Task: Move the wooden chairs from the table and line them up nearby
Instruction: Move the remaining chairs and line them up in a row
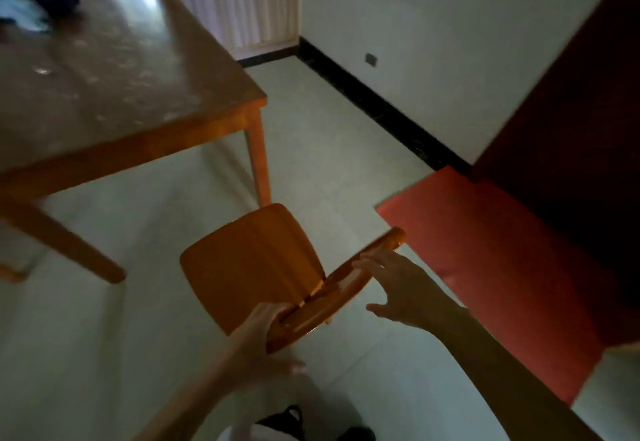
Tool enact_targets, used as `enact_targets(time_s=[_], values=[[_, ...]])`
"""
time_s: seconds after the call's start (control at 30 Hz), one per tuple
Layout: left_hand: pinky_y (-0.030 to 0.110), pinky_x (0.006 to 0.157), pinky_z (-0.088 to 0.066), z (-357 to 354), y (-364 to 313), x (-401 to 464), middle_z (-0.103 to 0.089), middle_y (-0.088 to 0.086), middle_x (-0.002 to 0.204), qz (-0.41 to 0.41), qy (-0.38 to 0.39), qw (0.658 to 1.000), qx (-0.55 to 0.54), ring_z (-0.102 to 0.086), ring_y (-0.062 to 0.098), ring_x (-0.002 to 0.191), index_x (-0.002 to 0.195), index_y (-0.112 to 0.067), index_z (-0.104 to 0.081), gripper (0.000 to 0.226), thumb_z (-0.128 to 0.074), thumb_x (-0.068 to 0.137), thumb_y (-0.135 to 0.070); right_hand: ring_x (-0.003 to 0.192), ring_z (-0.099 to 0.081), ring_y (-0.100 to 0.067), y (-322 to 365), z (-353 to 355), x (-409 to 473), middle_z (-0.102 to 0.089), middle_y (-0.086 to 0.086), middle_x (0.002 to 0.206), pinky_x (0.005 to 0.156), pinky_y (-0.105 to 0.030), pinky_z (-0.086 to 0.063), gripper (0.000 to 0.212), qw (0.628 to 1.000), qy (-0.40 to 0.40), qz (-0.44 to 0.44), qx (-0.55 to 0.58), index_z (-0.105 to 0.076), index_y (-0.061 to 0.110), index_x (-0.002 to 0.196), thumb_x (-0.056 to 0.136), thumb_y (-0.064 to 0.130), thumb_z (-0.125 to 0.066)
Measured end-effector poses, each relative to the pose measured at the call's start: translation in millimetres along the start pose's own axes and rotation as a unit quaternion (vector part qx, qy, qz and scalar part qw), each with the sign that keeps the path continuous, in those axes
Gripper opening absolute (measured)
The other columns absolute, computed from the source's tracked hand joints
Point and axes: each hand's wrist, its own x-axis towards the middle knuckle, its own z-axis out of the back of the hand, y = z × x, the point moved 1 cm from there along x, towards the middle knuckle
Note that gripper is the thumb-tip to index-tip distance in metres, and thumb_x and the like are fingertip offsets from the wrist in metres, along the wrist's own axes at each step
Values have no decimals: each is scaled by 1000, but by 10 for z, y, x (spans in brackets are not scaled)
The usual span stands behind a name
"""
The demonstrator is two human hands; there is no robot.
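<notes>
- A wooden chair [252, 264] sits low in the centre of the frame, on the pale floor [329, 149] just below the table's near right leg.
- Its seat faces up and left; the curved backrest [332, 288] runs diagonally from lower centre up to the right, ending just beside the red mat [502, 267].
- The left hand [256, 340] is at the lower end of the backrest, fingers wrapped round the rail, thumb side up against the seat's back edge. The grip looks closed on the wood, though motion blur softens the fingertips.
- The right hand [398, 288] is at the upper half of the backrest, fingers spread wide and only lightly curled. The fingertips touch or nearly touch the rail; I cannot tell which. The thumb points down and left, clear of the chair.
- The table [114, 94] fills the upper left of the frame, its top worn and patchy, with a dark and white bundle [31, 7] at the far upper left corner.
- A white wall [450, 42] with a black skirting board runs diagonally across the upper right; a small socket [371, 58] is set low in it.
- A dark red panel [571, 111] takes up the right edge.
- At the bottom edge, the person's clothing and dark shoes [356, 433] show dimly.
</notes>
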Motion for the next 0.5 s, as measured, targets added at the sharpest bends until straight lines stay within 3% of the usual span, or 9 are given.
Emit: enact_targets(time_s=[0.07,0.13,0.3,0.4,0.5], values=[[28,91,-46,-187,-21,16,-37,-14,131,42,-18,993,106,-48,7,107,136,-36,-22,91,-71,63,-61,135,-29,-19,-166,-78,193,-36,0,146,110,-40,-27,75,998,28,44,-24,-32,28,138,75,40,-72],[28,86,-50,-270,-82,54,-42,-13,130,84,-93,979,160,-54,8,101,135,-36,-23,84,-68,69,-60,133,-32,-20,-319,-136,374,-40,0,143,111,-41,-24,74,994,51,91,-28,-33,27,137,75,42,-70],[21,71,-48,-449,-205,92,-68,-9,100,174,-222,939,198,-64,8,83,112,-32,-53,42,-67,76,-49,115,-51,-21,-550,-201,652,-57,0,126,101,-40,-36,70,972,67,217,-54,-44,26,127,68,50,-73],[20,66,-41,-477,-233,117,-69,-10,92,187,-232,931,209,-63,8,78,100,-31,-58,28,-66,78,-46,113,-53,-26,-586,-170,760,-58,-6,125,97,-43,-42,69,953,61,286,-78,-47,20,124,67,45,-76],[17,67,-42,-481,-167,86,-69,-12,93,151,-230,941,198,-63,6,77,104,-30,-60,38,-70,73,-49,106,-58,-27,-554,-140,834,-62,-9,118,88,-43,-49,55,935,55,337,-97,-53,17,117,71,36,-75]])
